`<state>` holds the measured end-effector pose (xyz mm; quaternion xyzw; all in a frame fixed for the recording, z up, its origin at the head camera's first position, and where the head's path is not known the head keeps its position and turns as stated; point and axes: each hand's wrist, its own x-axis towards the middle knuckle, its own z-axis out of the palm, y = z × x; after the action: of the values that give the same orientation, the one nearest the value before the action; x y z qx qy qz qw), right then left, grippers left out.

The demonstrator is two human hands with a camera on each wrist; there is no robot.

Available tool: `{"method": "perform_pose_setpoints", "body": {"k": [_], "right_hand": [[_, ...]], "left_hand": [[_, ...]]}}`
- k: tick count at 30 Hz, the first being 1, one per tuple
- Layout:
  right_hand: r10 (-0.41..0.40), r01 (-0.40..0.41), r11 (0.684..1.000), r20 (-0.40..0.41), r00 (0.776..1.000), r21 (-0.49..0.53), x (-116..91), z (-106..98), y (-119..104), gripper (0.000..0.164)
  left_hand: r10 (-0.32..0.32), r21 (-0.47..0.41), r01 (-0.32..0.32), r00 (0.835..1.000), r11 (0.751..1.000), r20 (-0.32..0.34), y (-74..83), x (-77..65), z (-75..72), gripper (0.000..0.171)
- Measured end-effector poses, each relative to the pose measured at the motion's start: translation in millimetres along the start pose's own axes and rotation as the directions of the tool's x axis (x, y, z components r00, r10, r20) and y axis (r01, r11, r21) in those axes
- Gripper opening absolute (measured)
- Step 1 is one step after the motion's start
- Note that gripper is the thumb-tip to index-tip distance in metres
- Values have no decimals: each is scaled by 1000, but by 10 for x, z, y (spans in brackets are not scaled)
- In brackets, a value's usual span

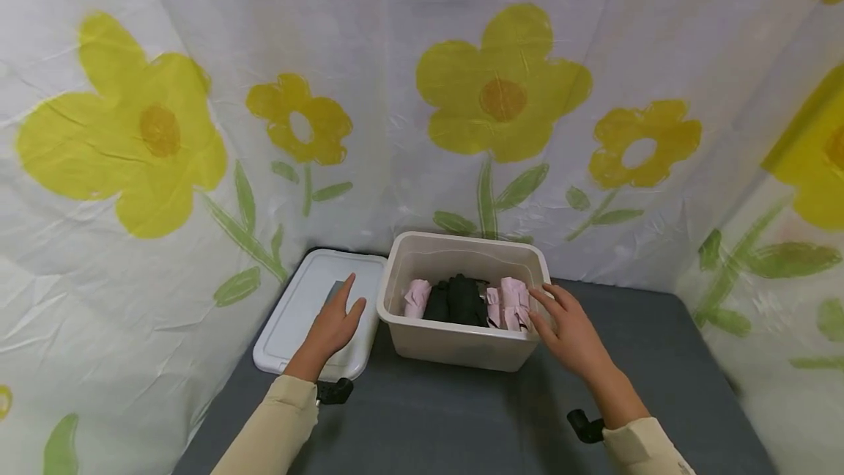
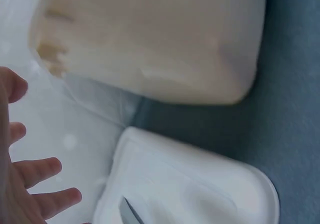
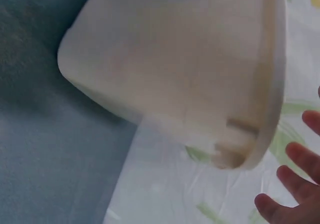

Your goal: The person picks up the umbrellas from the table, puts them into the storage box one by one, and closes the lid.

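A beige plastic bin (image 1: 455, 347) stands on the grey surface, and in the right wrist view its side wall (image 3: 165, 49) fills the upper part. Inside it lie rolled pink cloth bundles (image 1: 514, 299) and dark bundles (image 1: 465, 300) between them. My left hand (image 1: 335, 327) hovers over the white lid (image 1: 297, 321) left of the bin, its fingers spread and holding nothing. Beside the bin's right rim is my right hand (image 1: 572, 332), fingers extended; the right wrist view shows these fingers (image 3: 295, 184) apart from the rim.
A small grey piece (image 1: 335, 290) lies on the lid, partly behind the left hand. A white curtain (image 1: 389, 189) printed with yellow flowers stands behind the bin and along both sides. The grey tabletop (image 1: 448, 424) reaches toward me.
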<state>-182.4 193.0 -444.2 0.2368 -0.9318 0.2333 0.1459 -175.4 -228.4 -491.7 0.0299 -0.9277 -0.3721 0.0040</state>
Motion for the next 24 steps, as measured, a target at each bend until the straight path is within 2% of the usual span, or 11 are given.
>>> {"method": "perform_pose_setpoints", "body": {"k": [3,8,15,24], "right_hand": [[-80,80,997,-38,996,-14,-49,81,-1,46],[-200,195,979,-108,974,-58,-92,171,-26,47],[-227,217,972,-116,967,-95,-109,253,-93,45],[-252,238,966,-162,954,-104,-87,376,-236,39]], "left_hand": [[-33,38,34,999,999,-10,-122,-26,52,65],[-57,114,60,998,992,-31,-291,-45,131,63],[-91,176,96,995,980,-35,-455,-51,145,59],[-94,226,108,993,968,-70,-697,-9,95,59]]}}
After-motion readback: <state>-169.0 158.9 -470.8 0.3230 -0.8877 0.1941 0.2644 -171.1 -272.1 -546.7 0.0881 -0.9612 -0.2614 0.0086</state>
